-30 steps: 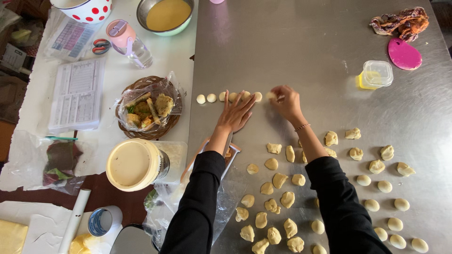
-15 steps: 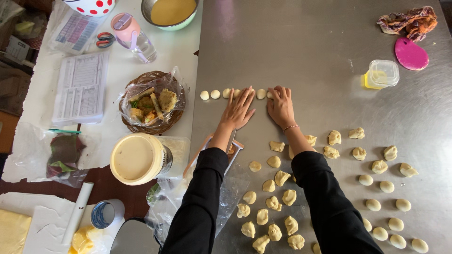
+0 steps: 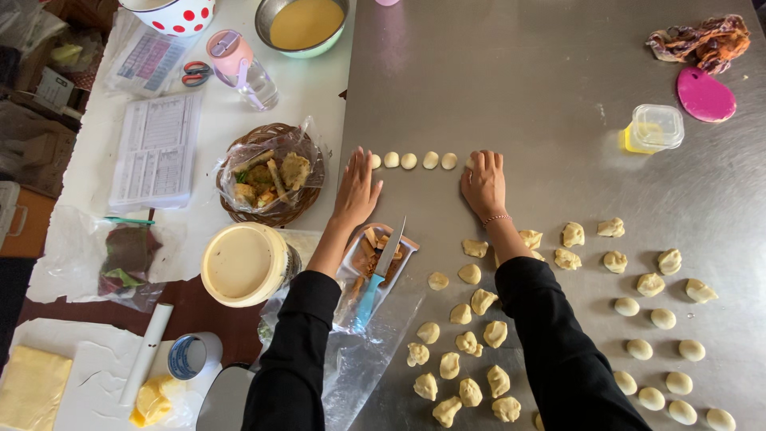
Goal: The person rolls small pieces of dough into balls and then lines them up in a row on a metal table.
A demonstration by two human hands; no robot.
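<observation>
While both palms lie flat on the steel surface [image 3: 558, 104], we are at the rolling step. Our left hand [image 3: 357, 191] and right hand [image 3: 483, 183] bracket a row of smooth dough balls [image 3: 419, 160], fingers spread and gripping nothing; the right hand's fingertips seem to cover one ball. Rough dough pieces [image 3: 471, 343] wait near our right sleeve, so the next roll likely calls for fetching one.
</observation>
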